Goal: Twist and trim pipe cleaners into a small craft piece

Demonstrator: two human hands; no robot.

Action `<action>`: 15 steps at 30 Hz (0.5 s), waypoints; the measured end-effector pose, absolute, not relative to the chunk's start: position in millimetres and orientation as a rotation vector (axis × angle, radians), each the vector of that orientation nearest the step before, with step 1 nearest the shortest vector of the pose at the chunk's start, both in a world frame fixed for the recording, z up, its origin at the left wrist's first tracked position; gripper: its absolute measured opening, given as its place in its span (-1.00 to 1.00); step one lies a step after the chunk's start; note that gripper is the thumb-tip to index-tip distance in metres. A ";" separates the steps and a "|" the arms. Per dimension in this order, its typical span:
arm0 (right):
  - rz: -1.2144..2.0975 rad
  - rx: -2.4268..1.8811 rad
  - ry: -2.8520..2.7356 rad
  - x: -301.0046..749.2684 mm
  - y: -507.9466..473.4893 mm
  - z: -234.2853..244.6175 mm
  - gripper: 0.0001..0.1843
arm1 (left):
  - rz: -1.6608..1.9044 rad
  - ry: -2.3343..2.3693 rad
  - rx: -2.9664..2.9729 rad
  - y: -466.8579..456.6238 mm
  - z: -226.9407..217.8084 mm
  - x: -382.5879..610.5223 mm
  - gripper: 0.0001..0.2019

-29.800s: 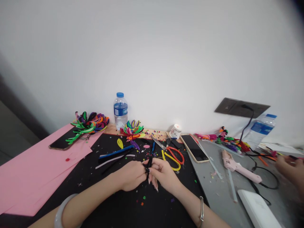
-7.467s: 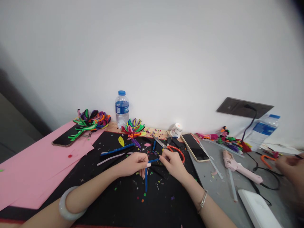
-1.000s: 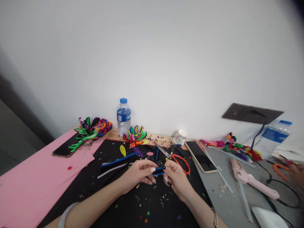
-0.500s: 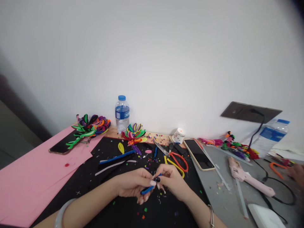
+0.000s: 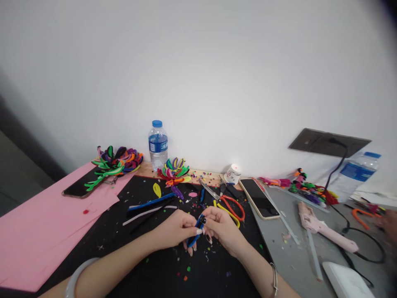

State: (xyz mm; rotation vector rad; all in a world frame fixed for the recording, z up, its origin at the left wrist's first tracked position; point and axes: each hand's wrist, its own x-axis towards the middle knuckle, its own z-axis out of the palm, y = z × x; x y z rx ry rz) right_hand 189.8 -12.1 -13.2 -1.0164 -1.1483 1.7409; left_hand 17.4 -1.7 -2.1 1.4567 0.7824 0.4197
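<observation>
My left hand [image 5: 175, 228] and my right hand [image 5: 221, 225] meet over the black sheet [image 5: 161, 269], both pinched on a short blue pipe cleaner [image 5: 194, 236] folded into a loop. The loop slants down to the left between my fingertips. Just beyond my hands lie loose blue, white and black pipe cleaners [image 5: 149, 207], scissors [image 5: 207, 189] and pliers with red and yellow handles [image 5: 230, 207].
Pink paper [image 5: 37, 231] with a phone [image 5: 76, 188] and a pipe-cleaner flower [image 5: 116, 161] lies left. A water bottle [image 5: 157, 145], a second flower [image 5: 174, 169] and a white cup [image 5: 232, 174] stand by the wall. Another phone [image 5: 259, 198], a pink glue gun [image 5: 322, 227] and another person's hand [image 5: 389, 225] are right.
Over the last second my hands drew slightly nearer to me with the blue pipe cleaner. The piece has been bent from lying crosswise into a slanted folded loop.
</observation>
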 end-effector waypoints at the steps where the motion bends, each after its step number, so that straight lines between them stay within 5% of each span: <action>1: 1.740 -1.024 -1.171 189.8 -12.1 -13.7 -0.82 | 0.418 0.783 1.489 -2.0 -2.7 17.4 -0.70; 15: 1.658 -1.134 -1.308 186.9 -12.7 -7.2 -0.83 | 0.447 0.848 1.624 1.0 -9.5 15.6 -0.73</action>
